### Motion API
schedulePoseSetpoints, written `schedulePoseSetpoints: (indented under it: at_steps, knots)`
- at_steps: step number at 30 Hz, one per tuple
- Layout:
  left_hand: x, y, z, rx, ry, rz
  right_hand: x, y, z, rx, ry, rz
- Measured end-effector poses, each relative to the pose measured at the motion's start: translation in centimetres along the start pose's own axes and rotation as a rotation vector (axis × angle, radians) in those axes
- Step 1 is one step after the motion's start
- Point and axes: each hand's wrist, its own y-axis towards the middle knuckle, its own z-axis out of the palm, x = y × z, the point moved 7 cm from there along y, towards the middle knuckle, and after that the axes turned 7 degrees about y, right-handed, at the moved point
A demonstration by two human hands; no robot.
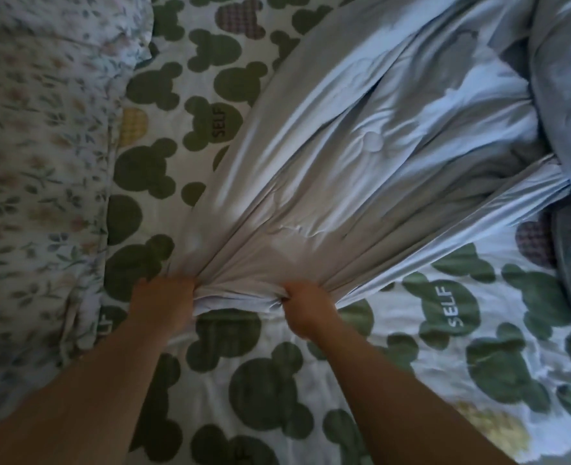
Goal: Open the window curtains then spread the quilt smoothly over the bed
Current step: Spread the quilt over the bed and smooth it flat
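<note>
A pale blue-white quilt (361,146) lies bunched and creased across the bed, fanning out from its near edge toward the upper right. My left hand (163,303) and my right hand (305,308) both grip that gathered near edge, close together, fingers closed in the fabric. Taut folds run from my fists toward a crumpled heap at the right. Under the quilt lies a white bed sheet (270,391) printed with dark green bear-head shapes and the word SELF. No window or curtains are in view.
A floral-print pillow (39,169) lies along the left side of the bed. More crumpled grey-blue bedding (565,78) is piled at the upper right. The room is dim.
</note>
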Motion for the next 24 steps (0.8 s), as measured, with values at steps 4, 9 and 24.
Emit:
schedulePoseSetpoints:
  at_steps: [4,9,24]
  knots:
    - [1.1,-4.1,0.9,0.013,0.112,-0.042,1.2,-2.3,3.0,0.083,-0.085,-0.071]
    - [-1.2,-6.8,1.2,0.091,0.165,-0.082,-0.5,-4.0,1.5,0.027,-0.139,-0.187]
    - [-14.1,-3.3,-2.0,-0.089,-0.074,0.098,-12.2,-4.0,-9.7,-0.413,-0.579,-0.014]
